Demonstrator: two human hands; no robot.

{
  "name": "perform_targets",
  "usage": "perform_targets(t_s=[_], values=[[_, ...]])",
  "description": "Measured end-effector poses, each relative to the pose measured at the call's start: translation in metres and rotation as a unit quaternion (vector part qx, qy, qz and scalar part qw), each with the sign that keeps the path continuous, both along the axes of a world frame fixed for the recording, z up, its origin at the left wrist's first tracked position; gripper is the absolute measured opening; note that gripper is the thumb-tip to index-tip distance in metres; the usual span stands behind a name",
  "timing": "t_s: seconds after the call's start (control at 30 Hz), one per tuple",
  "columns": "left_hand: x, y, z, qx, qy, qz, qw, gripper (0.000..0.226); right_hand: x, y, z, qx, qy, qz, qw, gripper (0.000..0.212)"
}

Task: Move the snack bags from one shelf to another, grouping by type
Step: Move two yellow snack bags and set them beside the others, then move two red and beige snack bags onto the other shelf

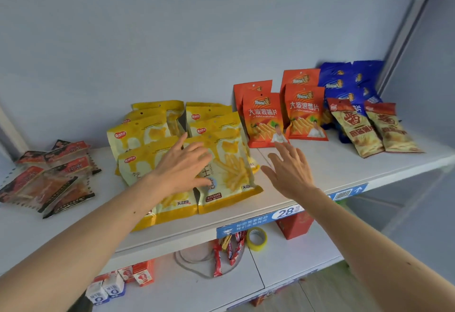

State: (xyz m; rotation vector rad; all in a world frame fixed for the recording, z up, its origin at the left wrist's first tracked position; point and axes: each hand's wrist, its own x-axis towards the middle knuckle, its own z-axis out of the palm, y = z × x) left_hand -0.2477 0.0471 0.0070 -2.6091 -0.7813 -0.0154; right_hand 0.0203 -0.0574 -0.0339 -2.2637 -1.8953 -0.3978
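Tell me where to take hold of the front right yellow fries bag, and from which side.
Pinch the front right yellow fries bag at its flat sealed bottom edge, coming from the shelf front. It lies flat, that seam faces you and nothing covers it. The left hand hovers over its upper left; the open right hand seems nearer.

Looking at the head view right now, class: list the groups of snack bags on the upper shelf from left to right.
Dark red packets → yellow bags → orange bags → blue bags → beige bags

Left hand (183, 166) outstretched, fingers spread, right hand (289, 169) likewise
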Motion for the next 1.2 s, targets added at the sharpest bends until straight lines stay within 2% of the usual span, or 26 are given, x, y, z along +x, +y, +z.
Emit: perform_targets(t_s=[0.1,0.43,0.73,0.93,1.2], values=[[0.038,0.001,0.006,-0.001,-0.002,-0.037,0.999,0.073,0.025,-0.019,0.004,0.008,-0.001,-0.036,0.999,0.047],[0.190,-0.025,0.008,0.001,0.002,-0.118,0.993,0.062,0.136,-0.086,0.013,0.004,-0.005,-0.138,0.990,0.053],[0.325,-0.052,-0.001,-0.019,-0.009,-0.090,0.996,0.057,0.264,-0.114,0.025,-0.021,-0.021,-0.145,0.989,0.056],[0.398,-0.042,-0.011,-0.051,-0.014,-0.079,0.995,0.062,0.334,-0.106,0.024,-0.024,0.004,-0.150,0.988,0.061],[0.473,-0.016,-0.013,-0.017,-0.024,-0.066,0.997,0.062,0.413,-0.078,0.024,-0.012,0.026,-0.155,0.987,0.056]])
